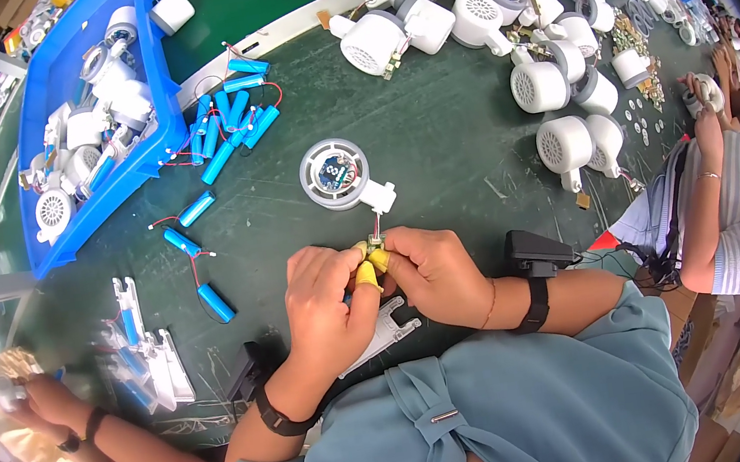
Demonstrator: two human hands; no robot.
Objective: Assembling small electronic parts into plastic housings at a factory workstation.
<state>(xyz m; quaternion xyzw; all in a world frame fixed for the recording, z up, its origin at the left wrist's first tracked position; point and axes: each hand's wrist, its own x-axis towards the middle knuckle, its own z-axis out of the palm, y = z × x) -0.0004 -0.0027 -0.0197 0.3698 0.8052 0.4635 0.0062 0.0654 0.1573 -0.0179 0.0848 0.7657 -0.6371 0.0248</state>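
My left hand [326,297] and my right hand [441,270] meet at the middle of the bench, fingertips pinched together. Between them is a small circuit board [375,242], mostly covered by the fingers. Yellow finger covers sit on some fingertips. Thin wires run from the board to the short neck of a round white-and-grey fan housing [309,179], which lies just beyond my hands with electronics showing in its centre. Under my hands lies a white plastic handle shell [384,336], partly hidden. A bit of blue shows below my left fingers, too covered to name.
Blue wired battery cells [230,147] lie scattered at the left, near a blue bin [164,80] of white housings. More handle shells [161,367] lie nearer. Several white fan housings [477,19] crowd the far right. Co-workers' arms [149,450] appear at both sides.
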